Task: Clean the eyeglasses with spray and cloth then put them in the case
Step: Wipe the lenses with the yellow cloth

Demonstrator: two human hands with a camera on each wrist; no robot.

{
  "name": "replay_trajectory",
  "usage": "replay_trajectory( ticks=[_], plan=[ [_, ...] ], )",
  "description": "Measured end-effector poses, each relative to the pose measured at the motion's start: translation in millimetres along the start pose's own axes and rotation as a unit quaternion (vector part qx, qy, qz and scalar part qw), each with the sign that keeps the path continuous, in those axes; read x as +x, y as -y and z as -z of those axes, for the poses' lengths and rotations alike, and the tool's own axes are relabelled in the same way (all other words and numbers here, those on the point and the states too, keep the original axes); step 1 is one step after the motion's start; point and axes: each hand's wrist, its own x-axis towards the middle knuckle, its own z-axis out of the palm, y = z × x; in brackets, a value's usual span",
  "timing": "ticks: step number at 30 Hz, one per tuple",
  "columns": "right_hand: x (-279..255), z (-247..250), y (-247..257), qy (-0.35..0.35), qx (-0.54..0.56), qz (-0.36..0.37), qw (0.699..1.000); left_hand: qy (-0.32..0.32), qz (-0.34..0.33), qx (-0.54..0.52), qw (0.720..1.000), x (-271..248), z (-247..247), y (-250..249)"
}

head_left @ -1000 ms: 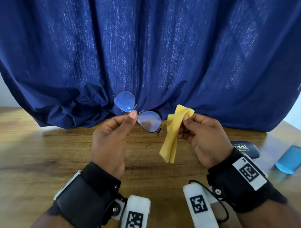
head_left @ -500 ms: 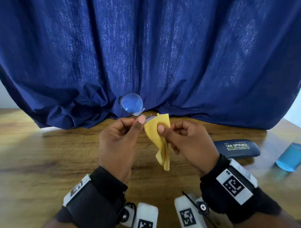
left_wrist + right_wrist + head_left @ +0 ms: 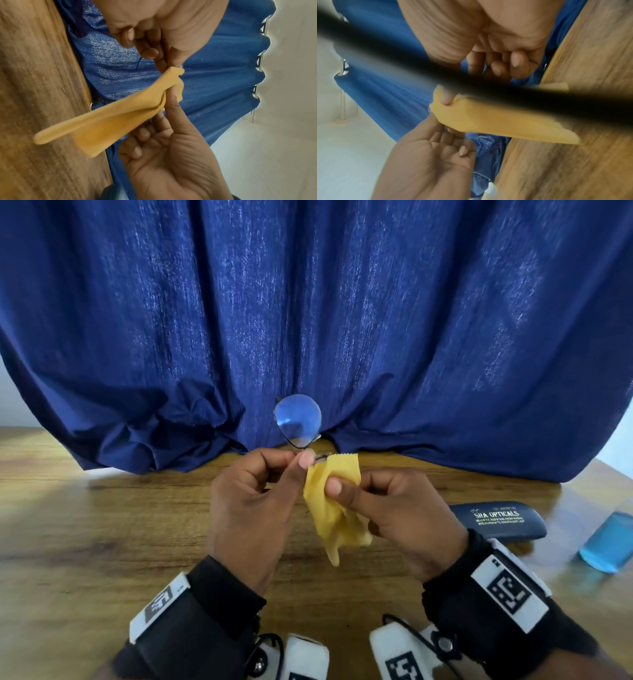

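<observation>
Head view: left hand point(image 3: 253, 508) pinches the eyeglasses point(image 3: 298, 421) at the bridge above the table point(image 3: 102, 525); right hand point(image 3: 394, 515) pinches the yellow cloth point(image 3: 334, 508) over 1 lens, wiping. Wrist views confirm the cloth pinch. Next, likely the other lens; the case point(image 3: 496, 520) waits shut.

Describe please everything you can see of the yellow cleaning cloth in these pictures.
The yellow cleaning cloth is thin, soft, matte fabric, with a zigzag-cut top edge. It is folded over one lens of the eyeglasses, which it hides. The right hand pinches it there between thumb and fingers. Its loose end hangs down, wrinkled, above the wooden table. The left hand, holding the frame, sits right beside it.
</observation>
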Motion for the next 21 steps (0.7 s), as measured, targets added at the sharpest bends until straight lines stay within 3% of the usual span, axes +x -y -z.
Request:
replay_trajectory(
  ticks=[3,10,21],
  plan=[
    [0,1,-1,0.019,0.060,-0.024,0.998,0.008,0.009,-0.001,1.000,1,0,3],
    [1,-10,-3,-0.033,0.127,-0.059,0.990,-0.012,0.031,-0.021,0.999,3,2,6],
    [-23,-26,1,-0.147,0.066,-0.035,0.986,0.003,0.051,-0.021,0.999,-2,-2,2]
  ],
)
